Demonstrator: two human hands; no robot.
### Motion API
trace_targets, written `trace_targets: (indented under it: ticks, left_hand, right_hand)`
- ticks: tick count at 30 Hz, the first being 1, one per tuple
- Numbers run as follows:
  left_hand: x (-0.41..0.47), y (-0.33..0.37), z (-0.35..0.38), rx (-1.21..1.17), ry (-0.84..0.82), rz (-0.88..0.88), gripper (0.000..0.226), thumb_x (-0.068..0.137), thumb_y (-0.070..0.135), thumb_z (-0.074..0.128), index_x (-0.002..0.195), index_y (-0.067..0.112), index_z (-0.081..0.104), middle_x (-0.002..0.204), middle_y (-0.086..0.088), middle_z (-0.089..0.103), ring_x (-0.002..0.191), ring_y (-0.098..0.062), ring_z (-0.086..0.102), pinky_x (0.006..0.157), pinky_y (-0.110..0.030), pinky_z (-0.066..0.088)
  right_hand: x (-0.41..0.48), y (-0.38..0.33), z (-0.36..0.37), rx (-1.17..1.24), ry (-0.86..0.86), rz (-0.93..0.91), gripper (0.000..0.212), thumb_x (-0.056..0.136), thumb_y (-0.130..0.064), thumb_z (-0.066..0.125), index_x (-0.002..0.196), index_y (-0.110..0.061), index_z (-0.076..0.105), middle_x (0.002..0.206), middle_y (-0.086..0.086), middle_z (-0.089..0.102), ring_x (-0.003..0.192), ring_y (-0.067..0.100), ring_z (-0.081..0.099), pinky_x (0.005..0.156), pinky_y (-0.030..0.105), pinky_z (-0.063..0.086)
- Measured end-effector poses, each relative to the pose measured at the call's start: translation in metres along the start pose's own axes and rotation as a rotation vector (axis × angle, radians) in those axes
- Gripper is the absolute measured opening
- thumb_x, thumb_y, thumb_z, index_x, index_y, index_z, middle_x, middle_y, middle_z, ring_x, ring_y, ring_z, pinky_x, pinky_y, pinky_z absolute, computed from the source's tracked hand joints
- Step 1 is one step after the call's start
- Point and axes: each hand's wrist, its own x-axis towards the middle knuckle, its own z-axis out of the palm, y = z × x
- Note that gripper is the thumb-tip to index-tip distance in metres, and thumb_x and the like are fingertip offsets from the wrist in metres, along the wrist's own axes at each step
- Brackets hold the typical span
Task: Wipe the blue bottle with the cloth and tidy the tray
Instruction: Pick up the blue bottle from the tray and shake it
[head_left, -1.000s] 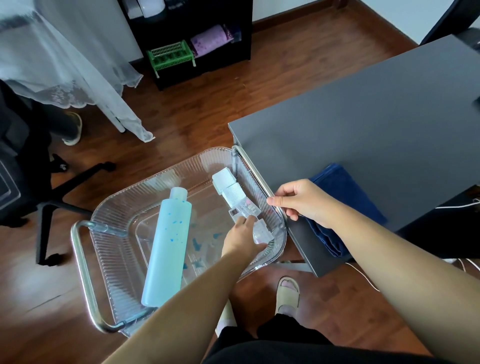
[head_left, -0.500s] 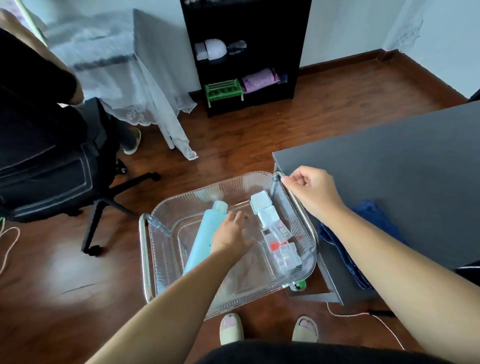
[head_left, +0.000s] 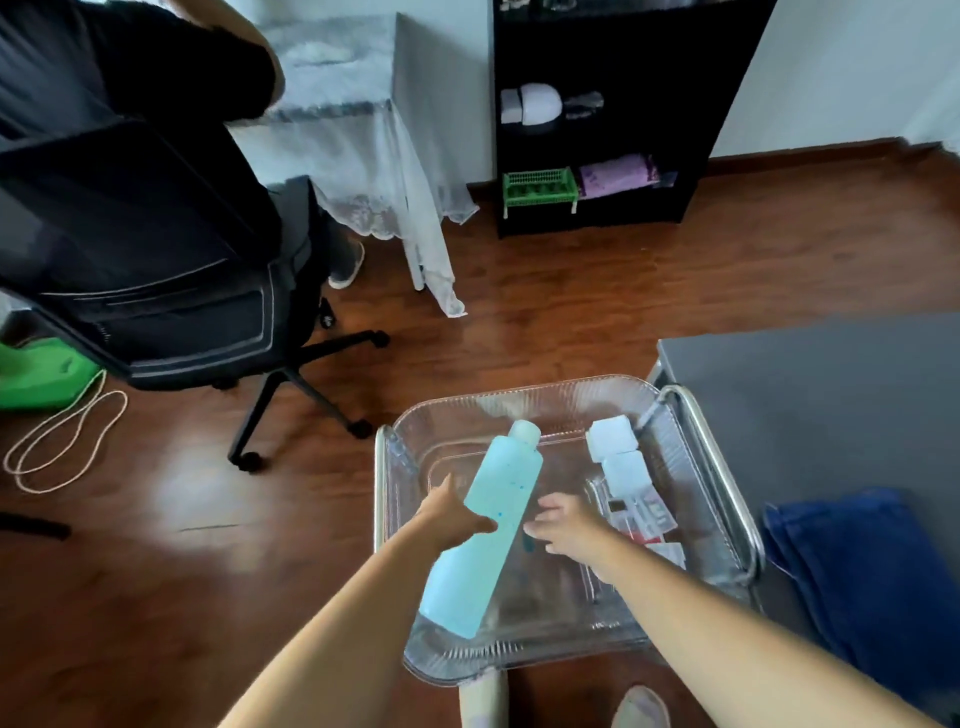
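The light blue bottle (head_left: 501, 512) with a white cap lies slanted in the clear ribbed tray (head_left: 519, 397), its base end tilted up toward me. My left hand (head_left: 452, 514) grips the bottle's left side at mid-length, thumb across its front. Just right of the bottle, my right hand (head_left: 566, 525) hovers over the tray floor with fingers spread and nothing in it. The dark blue cloth (head_left: 857, 561) lies folded on the grey table (head_left: 831, 405), right of the tray. Small clear bottles with white caps (head_left: 618, 457) lie along the tray's right side.
The tray has metal handles (head_left: 722, 467) and sits against the table's left edge. A black office chair (head_left: 171, 291) stands on the wooden floor to the left, with a cord (head_left: 62, 441) beside it. A black shelf unit (head_left: 597, 119) is at the back wall.
My right hand let go of the tray's right handle and moved into the tray beside the bottle. My left hand closed on the blue bottle, whose base end has risen.
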Motion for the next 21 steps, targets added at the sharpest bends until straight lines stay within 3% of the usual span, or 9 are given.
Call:
trace_targets:
  ticks: [5,9,12,14,17,21]
  left_hand:
    - [0.012,0.004,0.001,-0.035,-0.029,-0.028,0.085,0.073,0.005,0.078,0.145,0.013,0.033,0.139,-0.012,0.047,0.120,-0.029,0.051,0.096,-0.039,0.051]
    - [0.019,0.005,0.000,-0.018,-0.075,-0.049,0.086,0.072,0.003,0.079,0.145,0.014,0.035,0.144,-0.011,0.042,0.126,-0.032,0.046,0.102,-0.042,0.046]
    - [0.022,0.007,-0.004,-0.063,-0.096,-0.093,0.092,0.070,0.005,0.081,0.148,0.015,0.032,0.145,-0.013,0.043,0.128,-0.034,0.045,0.105,-0.048,0.043]
    - [0.021,0.008,-0.006,-0.066,-0.119,-0.087,0.084,0.070,0.004,0.081,0.142,0.015,0.039,0.137,-0.013,0.051,0.123,-0.033,0.050,0.103,-0.047,0.045]
    - [0.015,0.010,-0.007,-0.124,-0.179,-0.041,0.069,0.072,-0.003,0.077,0.133,0.014,0.050,0.129,-0.014,0.059,0.117,-0.033,0.056,0.102,-0.048,0.047]
    - [0.005,0.012,-0.010,-0.189,-0.164,0.016,0.073,0.070,-0.010,0.074,0.134,0.014,0.049,0.127,-0.016,0.060,0.117,-0.034,0.058,0.100,-0.050,0.048]
  right_hand:
    - [0.020,-0.001,0.010,0.214,0.018,0.049,0.033,0.090,-0.009,0.061,0.118,0.006,0.056,0.124,0.019,0.062,0.101,0.024,0.059,0.092,0.036,0.049]
    - [0.027,-0.002,0.011,0.271,0.030,0.056,0.029,0.091,-0.003,0.057,0.116,0.011,0.055,0.125,0.021,0.060,0.115,0.032,0.058,0.093,0.037,0.046]
    - [0.030,0.001,0.012,0.323,0.008,0.061,0.026,0.090,-0.002,0.058,0.113,0.009,0.056,0.123,0.018,0.063,0.114,0.030,0.059,0.089,0.036,0.047]
    - [0.031,0.003,0.013,0.369,-0.006,0.062,0.028,0.091,-0.004,0.057,0.117,0.007,0.056,0.122,0.016,0.064,0.111,0.029,0.061,0.087,0.036,0.048]
    - [0.031,0.006,0.011,0.427,-0.042,0.040,0.020,0.092,-0.003,0.055,0.111,0.002,0.061,0.119,0.014,0.066,0.104,0.026,0.062,0.095,0.042,0.048]
    - [0.026,0.000,0.003,0.435,-0.076,-0.003,0.015,0.091,0.000,0.055,0.105,0.000,0.062,0.118,0.015,0.065,0.100,0.026,0.062,0.096,0.045,0.048]
